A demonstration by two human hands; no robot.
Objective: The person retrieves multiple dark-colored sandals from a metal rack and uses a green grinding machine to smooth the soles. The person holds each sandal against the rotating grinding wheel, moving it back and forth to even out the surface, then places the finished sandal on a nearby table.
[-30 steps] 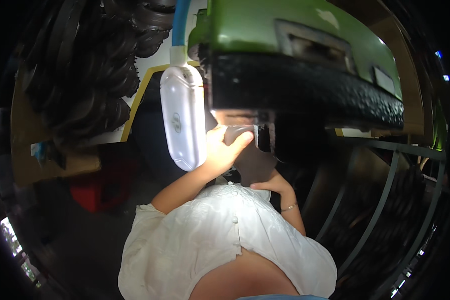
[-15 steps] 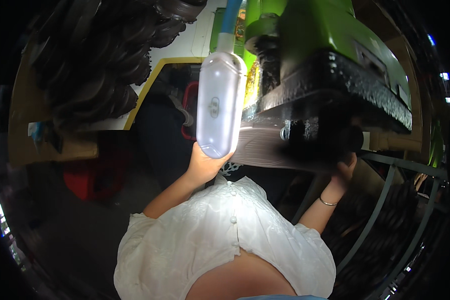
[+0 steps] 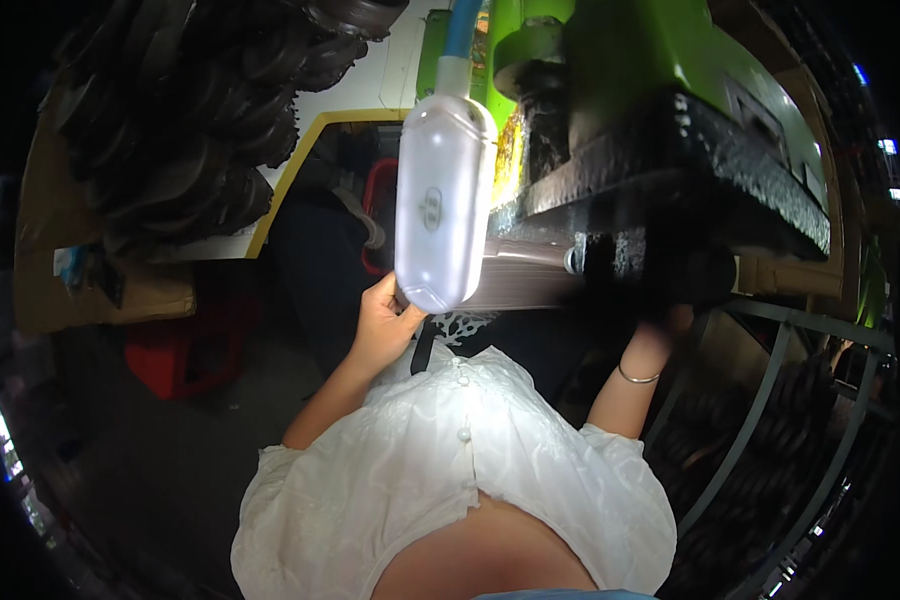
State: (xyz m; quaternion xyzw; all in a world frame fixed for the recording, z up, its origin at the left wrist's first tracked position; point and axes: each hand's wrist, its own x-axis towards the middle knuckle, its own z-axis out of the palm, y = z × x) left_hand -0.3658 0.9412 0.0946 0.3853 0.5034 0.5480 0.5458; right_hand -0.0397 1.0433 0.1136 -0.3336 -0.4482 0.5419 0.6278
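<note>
from here i see the brown sheet under the jutting head of the green machine, its left end passing behind the white lamp, its right end lost in shadow. the left hand is at the lamp's lower end, thumb and fingers bent; the lamp covers the tips, so i cannot tell if they grip the sheet. the right hand is in the dark below the machine, its grip impossible to tell. dark curved pieces heap on the worktop at left.
</note>
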